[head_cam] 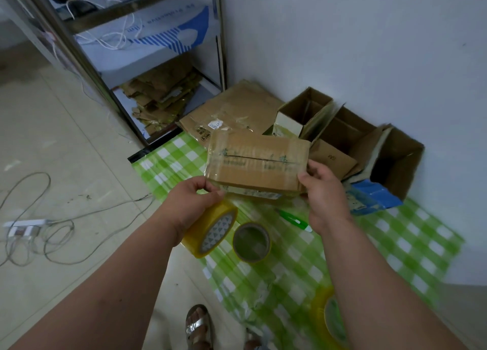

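Pale floor tiles meet a white wall, and a green-and-white checked cloth (297,268) lies spread over the floor at the wall's foot. Above the cloth a person holds a taped cardboard box (257,162) between both hands, clear of the floor and tilted slightly down to the left.

Both bare forearms reach forward from the bottom of the view and draw together toward the box. The left hand (193,200) is turned back-up, its thumb and forefinger pinching the box's near left corner. A yellow tape roll (210,229) sits tilted right under this hand and touches it. Whether the other fingers grasp the roll cannot be told. The right hand (325,191) grips the box's right end, thumb on the top face and fingers curled round the far edge.

A second tape roll (251,241) lies flat on the cloth just beside the first, and a green pen-like tool (293,219) lies near the right wrist. A third tape roll (330,320) shows partly behind the right forearm. Open cartons (305,110) stand along the wall next to flattened cardboard (237,107). A metal shelf (158,67) stands to the left, and a power strip (25,225) with looped cables lies on the tiles.
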{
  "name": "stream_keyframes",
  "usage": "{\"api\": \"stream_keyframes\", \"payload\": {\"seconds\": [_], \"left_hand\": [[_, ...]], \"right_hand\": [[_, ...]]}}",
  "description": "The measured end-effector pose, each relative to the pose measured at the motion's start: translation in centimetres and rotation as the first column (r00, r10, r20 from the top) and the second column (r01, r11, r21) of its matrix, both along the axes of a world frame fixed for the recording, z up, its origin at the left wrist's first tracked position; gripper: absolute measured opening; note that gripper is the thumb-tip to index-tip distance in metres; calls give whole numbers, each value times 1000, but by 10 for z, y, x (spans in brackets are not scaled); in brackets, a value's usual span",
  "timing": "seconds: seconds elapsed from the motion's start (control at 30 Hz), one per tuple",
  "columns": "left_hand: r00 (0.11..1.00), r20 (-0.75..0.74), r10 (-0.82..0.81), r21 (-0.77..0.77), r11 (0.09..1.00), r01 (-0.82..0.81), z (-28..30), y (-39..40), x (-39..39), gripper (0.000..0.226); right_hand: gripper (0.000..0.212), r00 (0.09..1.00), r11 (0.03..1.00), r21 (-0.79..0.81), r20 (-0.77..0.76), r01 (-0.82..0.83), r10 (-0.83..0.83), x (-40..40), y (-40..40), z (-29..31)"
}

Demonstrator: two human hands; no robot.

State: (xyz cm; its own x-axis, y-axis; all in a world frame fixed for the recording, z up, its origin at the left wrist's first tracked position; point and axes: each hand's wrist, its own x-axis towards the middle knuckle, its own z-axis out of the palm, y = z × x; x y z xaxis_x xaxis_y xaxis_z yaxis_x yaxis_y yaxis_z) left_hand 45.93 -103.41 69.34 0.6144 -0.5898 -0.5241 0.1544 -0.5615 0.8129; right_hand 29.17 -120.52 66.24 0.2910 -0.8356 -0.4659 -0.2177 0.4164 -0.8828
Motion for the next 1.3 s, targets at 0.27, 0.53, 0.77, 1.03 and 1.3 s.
{"api": "stream_keyframes", "payload": {"seconds": [0.27, 0.53, 0.77, 1.03, 1.3], "left_hand": [[989, 142, 41, -44, 998, -35, 6, 30, 0, 22], [929, 339, -148, -135, 970, 203, 22, 38, 2, 23], [852, 420, -313, -145, 903, 404, 24, 23, -10, 18], [799, 412, -438, -226, 800, 555, 27, -6, -31, 23], [774, 331, -540, -218, 754, 619, 30, -24, -73, 19]], "right_hand": [[38, 945, 956, 241, 237, 166, -224, -13, 28, 28], [41, 947, 908, 378, 181, 183, -266, -31, 55, 51], [35, 851, 797, 604, 408, 19, -329, -70, 82, 43], [48, 660, 832, 540, 581, 126, -477, -115, 115, 40], [74, 460, 834, 354, 709, 423, -534, -167, 138, 41]]}}
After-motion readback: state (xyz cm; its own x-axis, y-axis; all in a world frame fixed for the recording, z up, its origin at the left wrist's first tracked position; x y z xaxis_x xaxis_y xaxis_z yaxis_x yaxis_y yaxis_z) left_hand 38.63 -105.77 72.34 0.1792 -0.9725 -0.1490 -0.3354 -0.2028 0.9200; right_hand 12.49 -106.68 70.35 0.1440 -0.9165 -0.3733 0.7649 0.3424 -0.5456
